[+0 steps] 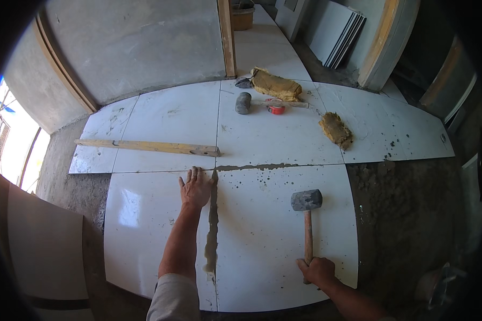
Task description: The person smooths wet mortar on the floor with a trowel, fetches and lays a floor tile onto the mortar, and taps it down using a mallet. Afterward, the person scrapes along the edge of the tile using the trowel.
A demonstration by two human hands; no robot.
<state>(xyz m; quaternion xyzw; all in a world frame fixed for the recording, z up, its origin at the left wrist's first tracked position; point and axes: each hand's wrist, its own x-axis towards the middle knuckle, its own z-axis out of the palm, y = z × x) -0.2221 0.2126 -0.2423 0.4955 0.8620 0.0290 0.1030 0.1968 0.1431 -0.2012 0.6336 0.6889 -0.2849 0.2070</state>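
Observation:
My left hand (197,188) lies on a large white floor tile (139,230), fingers stretched out at the corner where dark grey grout smears (212,227) run along the joints. My right hand (317,272) grips the wooden handle of a rubber mallet (306,199), its dark head over the right-hand tile (262,235). Beyond my left hand, a long wooden level or straightedge (144,146) lies across the tiles.
Farther back lie a second mallet (243,103), a red tape measure (275,109) and yellow sponges (276,85). Stacked tiles (332,35) lean by a doorway. Bare dark mortar (401,224) borders the right side; a loose panel (43,246) is at left.

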